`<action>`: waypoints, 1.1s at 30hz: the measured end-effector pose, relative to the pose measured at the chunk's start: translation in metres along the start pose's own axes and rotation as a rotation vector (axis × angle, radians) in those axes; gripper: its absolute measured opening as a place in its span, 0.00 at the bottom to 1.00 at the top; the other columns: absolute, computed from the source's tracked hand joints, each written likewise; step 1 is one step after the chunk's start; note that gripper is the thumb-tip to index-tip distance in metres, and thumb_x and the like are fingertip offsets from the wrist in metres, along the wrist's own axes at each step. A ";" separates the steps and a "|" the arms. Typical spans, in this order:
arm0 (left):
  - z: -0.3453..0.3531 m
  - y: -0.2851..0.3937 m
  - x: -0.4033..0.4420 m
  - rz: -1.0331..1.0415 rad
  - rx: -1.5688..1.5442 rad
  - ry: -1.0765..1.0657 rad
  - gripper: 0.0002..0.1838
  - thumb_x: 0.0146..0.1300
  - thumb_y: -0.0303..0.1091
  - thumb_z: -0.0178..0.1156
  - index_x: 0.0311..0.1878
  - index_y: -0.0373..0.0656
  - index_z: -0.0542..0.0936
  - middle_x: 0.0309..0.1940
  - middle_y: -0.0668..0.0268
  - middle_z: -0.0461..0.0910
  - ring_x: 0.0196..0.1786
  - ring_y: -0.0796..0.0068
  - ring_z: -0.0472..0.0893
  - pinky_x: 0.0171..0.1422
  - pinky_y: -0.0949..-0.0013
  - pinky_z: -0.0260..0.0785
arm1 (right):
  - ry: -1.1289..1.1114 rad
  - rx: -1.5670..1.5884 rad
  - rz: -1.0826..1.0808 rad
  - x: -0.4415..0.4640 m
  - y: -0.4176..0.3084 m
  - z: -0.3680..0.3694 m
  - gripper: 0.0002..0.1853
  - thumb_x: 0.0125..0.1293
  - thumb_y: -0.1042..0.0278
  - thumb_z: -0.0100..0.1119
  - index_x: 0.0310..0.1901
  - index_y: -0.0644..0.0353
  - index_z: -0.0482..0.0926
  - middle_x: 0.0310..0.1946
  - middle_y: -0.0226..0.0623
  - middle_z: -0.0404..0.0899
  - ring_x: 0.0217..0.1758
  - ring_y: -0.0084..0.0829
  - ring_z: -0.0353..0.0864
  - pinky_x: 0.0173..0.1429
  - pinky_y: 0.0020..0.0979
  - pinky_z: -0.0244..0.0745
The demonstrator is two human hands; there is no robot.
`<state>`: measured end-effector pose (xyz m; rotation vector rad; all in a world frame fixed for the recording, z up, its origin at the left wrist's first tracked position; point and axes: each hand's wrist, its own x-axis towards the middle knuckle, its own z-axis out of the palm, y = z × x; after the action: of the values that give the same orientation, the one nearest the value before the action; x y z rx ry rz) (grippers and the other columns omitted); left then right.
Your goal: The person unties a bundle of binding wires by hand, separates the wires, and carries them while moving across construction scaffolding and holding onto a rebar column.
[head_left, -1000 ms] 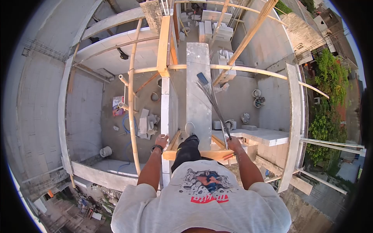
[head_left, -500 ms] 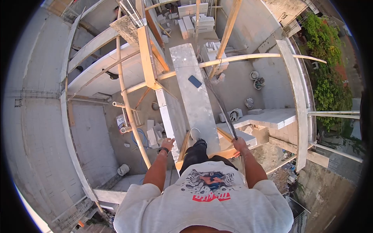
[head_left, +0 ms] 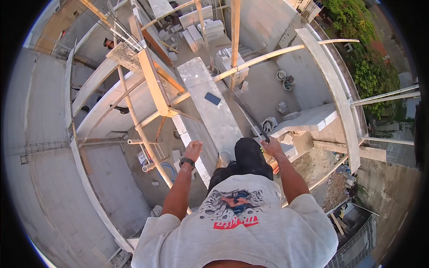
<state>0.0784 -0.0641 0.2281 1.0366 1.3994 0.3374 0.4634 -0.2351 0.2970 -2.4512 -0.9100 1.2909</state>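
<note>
My right hand [head_left: 271,146] is closed round the near end of a bundle of long, thin dark bars [head_left: 250,117], which slants away to the far left beside a grey plank. My left hand [head_left: 193,150], with a dark watch on the wrist, is held over the top of a white block wall [head_left: 191,138]. Its fingers look curled in, and nothing shows in them. On the grey plank [head_left: 201,78] in front of me lies a dark phone [head_left: 212,98]. My dark-trousered knee [head_left: 250,154] is raised between my hands.
A wooden post [head_left: 154,85] and a bamboo pole [head_left: 268,58] cross ahead. White blocks [head_left: 193,38] are stacked on the floor far below, near buckets [head_left: 281,75]. Another person [head_left: 108,43] is at the far left. At the right is a drop to the ground outside.
My view has shifted and turned. My knee has come up and forward. My left hand has lifted from the wall's edge; my right hand has moved forward, still gripping the bars.
</note>
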 end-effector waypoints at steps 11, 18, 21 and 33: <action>0.059 0.068 -0.013 -0.114 -0.019 -0.338 0.34 0.65 0.57 0.65 0.64 0.42 0.72 0.52 0.61 0.82 0.47 0.69 0.84 0.49 0.65 0.75 | 0.103 0.097 -0.301 0.023 -0.057 0.031 0.35 0.77 0.38 0.33 0.46 0.65 0.80 0.42 0.54 0.83 0.52 0.56 0.80 0.56 0.48 0.71; 0.059 0.162 0.022 -0.195 -0.286 -0.500 0.33 0.67 0.58 0.61 0.66 0.47 0.69 0.62 0.59 0.75 0.57 0.63 0.80 0.59 0.59 0.73 | -0.042 0.121 -0.431 0.039 -0.135 0.025 0.33 0.77 0.39 0.34 0.49 0.62 0.82 0.45 0.55 0.83 0.51 0.56 0.80 0.57 0.50 0.72; 0.055 0.194 0.046 -0.204 -0.399 -0.569 0.29 0.68 0.55 0.62 0.64 0.48 0.70 0.63 0.62 0.74 0.56 0.63 0.79 0.60 0.58 0.72 | -0.116 0.114 -0.411 0.040 -0.163 0.019 0.33 0.76 0.38 0.35 0.50 0.61 0.82 0.44 0.54 0.83 0.50 0.55 0.81 0.56 0.49 0.73; 0.093 0.240 0.105 -0.161 -0.798 -0.392 0.17 0.74 0.50 0.56 0.50 0.45 0.77 0.32 0.71 0.78 0.45 0.69 0.80 0.55 0.63 0.72 | -0.140 0.421 -0.333 0.071 -0.198 0.005 0.33 0.75 0.37 0.41 0.37 0.59 0.87 0.25 0.45 0.81 0.33 0.43 0.81 0.44 0.41 0.73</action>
<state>0.2730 0.1077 0.3270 0.3017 0.8550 0.4878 0.4065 -0.0372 0.3382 -1.8244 -0.9192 1.3758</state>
